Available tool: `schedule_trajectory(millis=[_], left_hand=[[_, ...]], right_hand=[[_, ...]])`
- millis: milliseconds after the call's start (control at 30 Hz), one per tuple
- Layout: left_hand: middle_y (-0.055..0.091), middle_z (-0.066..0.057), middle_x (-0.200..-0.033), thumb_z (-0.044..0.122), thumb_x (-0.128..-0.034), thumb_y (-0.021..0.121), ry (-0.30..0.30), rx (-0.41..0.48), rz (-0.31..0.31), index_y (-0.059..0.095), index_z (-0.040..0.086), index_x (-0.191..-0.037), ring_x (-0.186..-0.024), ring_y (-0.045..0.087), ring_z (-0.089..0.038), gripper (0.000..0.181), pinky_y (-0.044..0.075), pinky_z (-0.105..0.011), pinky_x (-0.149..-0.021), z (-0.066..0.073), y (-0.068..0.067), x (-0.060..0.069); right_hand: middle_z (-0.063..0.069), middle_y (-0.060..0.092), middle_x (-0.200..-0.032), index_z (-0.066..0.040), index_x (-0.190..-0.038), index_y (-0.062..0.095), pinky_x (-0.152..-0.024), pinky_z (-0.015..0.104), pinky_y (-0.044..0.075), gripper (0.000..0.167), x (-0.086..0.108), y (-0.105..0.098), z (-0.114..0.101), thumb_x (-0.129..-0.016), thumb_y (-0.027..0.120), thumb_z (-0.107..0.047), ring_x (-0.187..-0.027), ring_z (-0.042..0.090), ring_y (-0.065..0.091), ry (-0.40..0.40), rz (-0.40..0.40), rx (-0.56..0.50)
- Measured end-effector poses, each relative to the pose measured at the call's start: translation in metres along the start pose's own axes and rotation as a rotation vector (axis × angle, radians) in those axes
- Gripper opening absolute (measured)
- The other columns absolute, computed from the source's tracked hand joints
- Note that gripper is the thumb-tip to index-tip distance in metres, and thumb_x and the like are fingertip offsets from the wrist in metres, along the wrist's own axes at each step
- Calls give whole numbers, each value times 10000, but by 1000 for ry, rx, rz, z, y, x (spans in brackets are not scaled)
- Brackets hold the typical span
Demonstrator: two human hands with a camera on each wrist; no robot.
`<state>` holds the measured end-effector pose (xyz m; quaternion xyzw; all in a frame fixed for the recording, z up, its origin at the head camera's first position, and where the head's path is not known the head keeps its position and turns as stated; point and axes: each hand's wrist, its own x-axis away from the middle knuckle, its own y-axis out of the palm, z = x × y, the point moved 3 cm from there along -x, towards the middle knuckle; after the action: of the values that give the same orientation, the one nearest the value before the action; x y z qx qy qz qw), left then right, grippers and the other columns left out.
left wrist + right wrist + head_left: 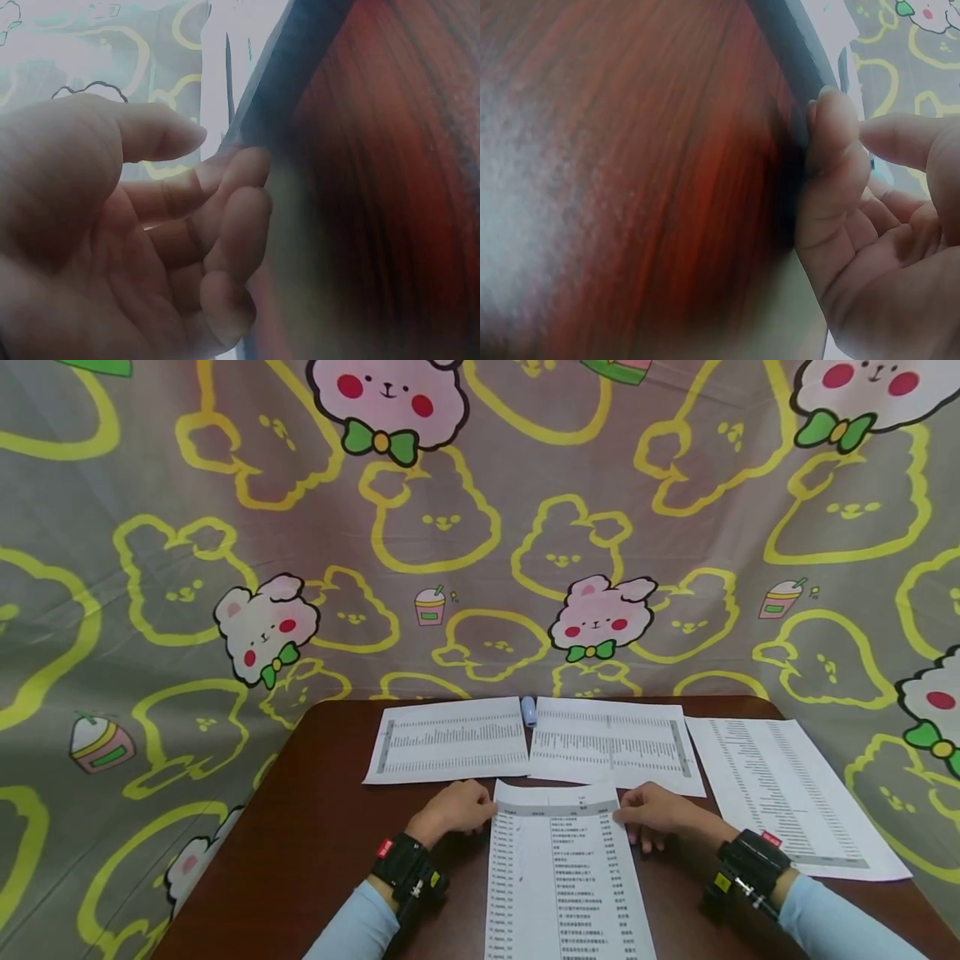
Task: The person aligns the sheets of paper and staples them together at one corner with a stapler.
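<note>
A printed sheet of paper point(543, 868) with a grey header row and rows of text is held up over the near part of the table, running off the bottom of the head view. My left hand point(456, 808) pinches its left edge near the top, and my right hand point(663, 812) pinches the opposite edge at about the same height. Seen from the left wrist, the thumb and curled fingers point(244, 232) meet at the paper's edge. In the right wrist view the thumb and index finger point(832, 124) likewise close on the sheet, which shows dark and edge-on.
Two printed sheets point(450, 739) point(600, 739) lie side by side at the table's far edge, with a bluish cylindrical object point(528, 712) between them. Another printed sheet point(795, 793) lies at the right. The brown table point(300, 827) backs onto a patterned curtain point(480, 527).
</note>
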<state>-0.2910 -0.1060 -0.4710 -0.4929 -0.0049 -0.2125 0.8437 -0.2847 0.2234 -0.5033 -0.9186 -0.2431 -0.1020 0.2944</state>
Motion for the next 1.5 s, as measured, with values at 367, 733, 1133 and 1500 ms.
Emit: schedule_trajectory(millis=[367,733,1133,1500], left_hand=[[487,16,-561,296,-959,567,-4,-79,151,549,132,-656,-502,425,-145,345,311,-280,-483,3,-15,8],[497,31,-586,297,-958,564,-19,-47,214,541,140,-671,-518,442,-133,328,324,-281,-497,-7,-30,10],[590,9,-634,281,-969,547,-46,-18,329,629,122,-753,-543,498,-148,281,355,-282,-519,-15,-52,11],[678,2,-692,287,-972,518,-54,4,368,688,91,-839,-554,519,-150,291,368,-285,-527,-20,-73,13]], right_hand=[[62,663,-653,-67,-946,700,-433,237,447,205,2,-10,-5,-951,601,-246,-463,136,588,26,-6,51],[55,655,-670,-55,-959,666,-460,299,463,199,-3,-24,-15,-976,573,-230,-493,181,593,4,69,71],[116,677,-759,-26,-1104,625,-495,327,481,250,-13,-26,-33,-982,566,-236,-536,221,612,-14,93,-20],[233,671,-927,44,-1244,551,-539,296,476,423,-33,-29,-57,-991,568,-294,-597,221,632,-77,-8,-213]])
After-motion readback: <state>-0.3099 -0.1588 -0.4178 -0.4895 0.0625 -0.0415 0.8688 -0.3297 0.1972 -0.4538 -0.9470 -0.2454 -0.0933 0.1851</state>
